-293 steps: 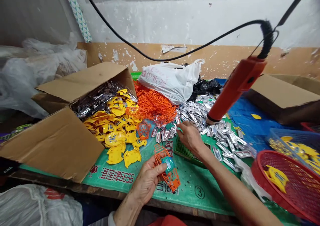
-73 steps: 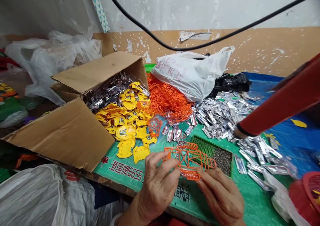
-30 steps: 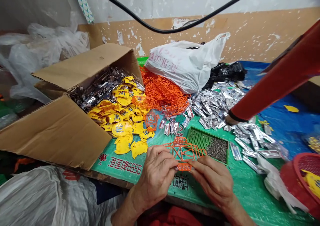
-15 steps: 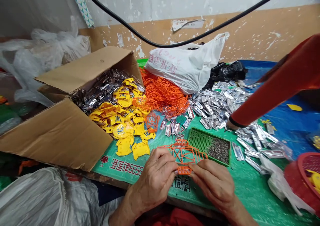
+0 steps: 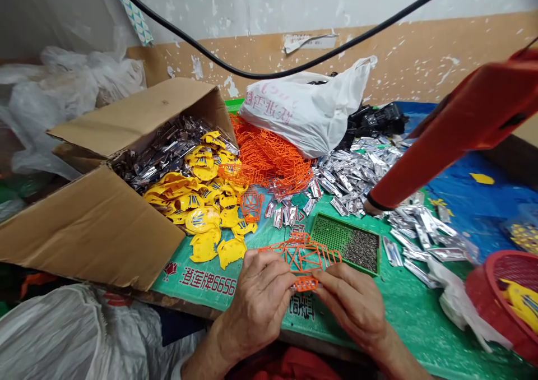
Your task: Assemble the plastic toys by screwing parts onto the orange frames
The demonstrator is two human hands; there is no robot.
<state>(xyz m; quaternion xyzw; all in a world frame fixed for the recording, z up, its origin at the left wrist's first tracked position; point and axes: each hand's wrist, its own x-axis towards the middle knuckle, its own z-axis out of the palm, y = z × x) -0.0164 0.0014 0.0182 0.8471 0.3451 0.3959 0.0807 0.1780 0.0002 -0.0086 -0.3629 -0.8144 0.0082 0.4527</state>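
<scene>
An orange plastic lattice frame (image 5: 300, 254) is held between both hands over the front part of the green sheet. My left hand (image 5: 263, 293) pinches its near left corner, thumb and fingers closed. My right hand (image 5: 353, 301) grips the near right corner in the same way. Fingertips hide the frame's near corners; a bit of shiny material shows at its near edge by the left thumb. Just beyond the right hand lies a green tray (image 5: 334, 231) with many small dark metal pieces, apparently screws (image 5: 360, 249). One more orange frame (image 5: 251, 205) rests flat farther back.
A cardboard box (image 5: 126, 217) spills silver parts and yellow pieces (image 5: 204, 220) at left. Behind are piled orange frames (image 5: 273, 156), a white bag (image 5: 306, 108) and silver parts (image 5: 357, 170). A co-worker's red sleeve (image 5: 437, 144) reaches in from the right, near a red basket (image 5: 500, 296).
The whole view has shifted slightly, so most things sit a little farther left. Both hands keep their hold on the orange frame. The co-worker's sleeve shows at a slightly different angle.
</scene>
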